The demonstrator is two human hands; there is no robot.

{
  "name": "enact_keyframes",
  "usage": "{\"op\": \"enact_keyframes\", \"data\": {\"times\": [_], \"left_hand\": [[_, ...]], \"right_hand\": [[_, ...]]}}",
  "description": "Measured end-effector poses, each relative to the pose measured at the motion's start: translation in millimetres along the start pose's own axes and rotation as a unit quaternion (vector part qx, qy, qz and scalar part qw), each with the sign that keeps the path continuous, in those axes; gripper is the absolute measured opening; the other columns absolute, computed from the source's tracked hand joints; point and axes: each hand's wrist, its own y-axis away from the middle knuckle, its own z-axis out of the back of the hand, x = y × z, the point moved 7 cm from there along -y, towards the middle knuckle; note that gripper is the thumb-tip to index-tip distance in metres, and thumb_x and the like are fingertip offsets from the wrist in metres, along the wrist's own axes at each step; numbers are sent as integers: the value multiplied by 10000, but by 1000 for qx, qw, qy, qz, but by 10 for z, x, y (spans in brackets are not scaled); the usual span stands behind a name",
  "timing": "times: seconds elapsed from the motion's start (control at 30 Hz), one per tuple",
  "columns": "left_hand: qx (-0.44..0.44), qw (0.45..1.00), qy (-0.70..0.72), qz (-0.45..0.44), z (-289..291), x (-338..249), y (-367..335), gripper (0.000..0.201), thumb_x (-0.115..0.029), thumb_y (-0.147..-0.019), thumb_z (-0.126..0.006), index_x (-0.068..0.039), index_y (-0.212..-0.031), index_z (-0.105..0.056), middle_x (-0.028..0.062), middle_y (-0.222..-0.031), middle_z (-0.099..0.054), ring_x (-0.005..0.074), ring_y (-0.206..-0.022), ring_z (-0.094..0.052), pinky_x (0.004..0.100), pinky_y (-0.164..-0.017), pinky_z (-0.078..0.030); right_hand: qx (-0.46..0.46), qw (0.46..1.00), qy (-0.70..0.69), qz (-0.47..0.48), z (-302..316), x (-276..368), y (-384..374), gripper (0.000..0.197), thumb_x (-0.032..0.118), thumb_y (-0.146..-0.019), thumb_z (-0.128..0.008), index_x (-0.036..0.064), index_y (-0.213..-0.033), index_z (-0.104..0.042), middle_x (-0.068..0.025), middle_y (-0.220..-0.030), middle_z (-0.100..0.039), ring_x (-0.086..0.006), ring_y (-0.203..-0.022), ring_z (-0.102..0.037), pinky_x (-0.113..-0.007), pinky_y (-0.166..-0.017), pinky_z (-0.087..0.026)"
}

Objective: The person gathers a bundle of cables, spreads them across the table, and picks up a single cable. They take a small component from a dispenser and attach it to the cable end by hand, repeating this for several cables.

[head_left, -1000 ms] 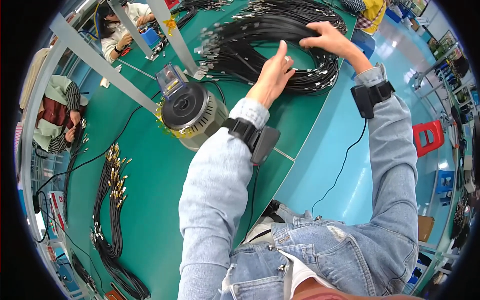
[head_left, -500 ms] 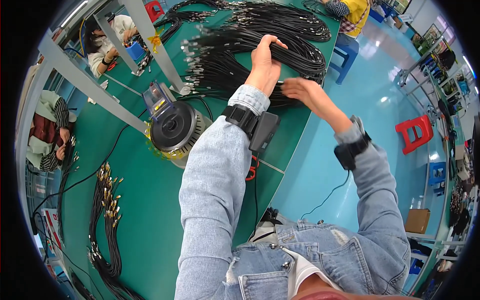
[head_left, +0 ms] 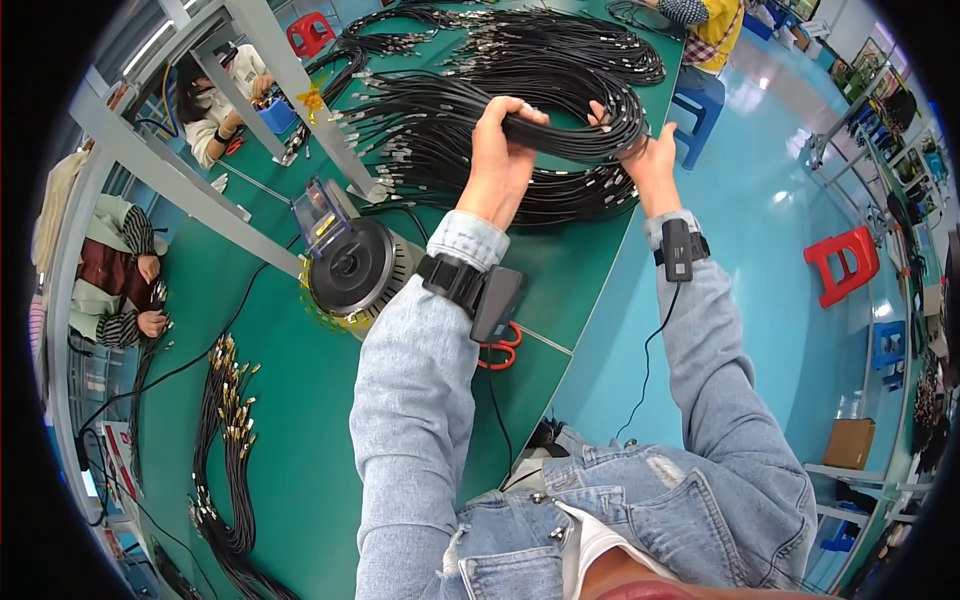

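A thick bundle of black cables [head_left: 572, 143] with silver connector ends is raised above the green table and bends into a loop at the right. My left hand [head_left: 500, 155] is closed round the bundle's near strand, fingers over the top. At the bend, my right hand [head_left: 652, 168] cups the cables from below. Its fingertips come up inside the loop, while its thumb points up on the outer side. Beneath and behind the raised bundle lie more black cable bundles [head_left: 560, 200], their connector ends fanned toward the left.
A round black-topped machine [head_left: 348, 268] with a clear cover stands left of my left forearm. Red-handled scissors [head_left: 503, 348] lie nearby. Gold-tipped cables [head_left: 225, 430] rest on the green table [head_left: 310, 470]. Metal posts [head_left: 300, 90] rise at left. Other people sit across the table, beside a blue stool [head_left: 697, 115].
My right hand has moved up and right, from beside my left hand to the bundle's bend, and taken hold there. My left hand has shifted slightly left and down with the cables.
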Motion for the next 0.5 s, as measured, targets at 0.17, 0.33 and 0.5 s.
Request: {"op": "enact_keyframes", "data": {"times": [0.17,0.33,0.5], "left_hand": [[-10,999,45,6,210,-137,108,116,-46,-730,-524,-47,-623,-480,51,-592,-496,181,-578,-493,350,-716,-458],[-44,992,115,-5,412,-324,-13,134,-66,-720,-515,-60,-598,-458,45,-574,-483,178,-560,-481,350,-703,-457],[-44,992,114,-26,269,-464,-87,151,-88,-719,-506,-74,-583,-440,34,-554,-466,167,-523,-459,350,-685,-454]], "right_hand": [[63,984,168,-7,-375,-131,-120,842,651,-851,-249,-75,-1265,-356,-241,-1233,-471,-339,-1151,-462,-530,-976,-339],[-62,938,335,-66,148,-136,-167,873,676,-833,-272,-98,-1218,-395,-203,-1195,-516,-316,-1116,-489,-521,-954,-347],[-35,969,236,-68,213,65,-291,863,681,-827,-294,-95,-1179,-434,-186,-1173,-532,-308,-1103,-492,-505,-962,-334]]}}
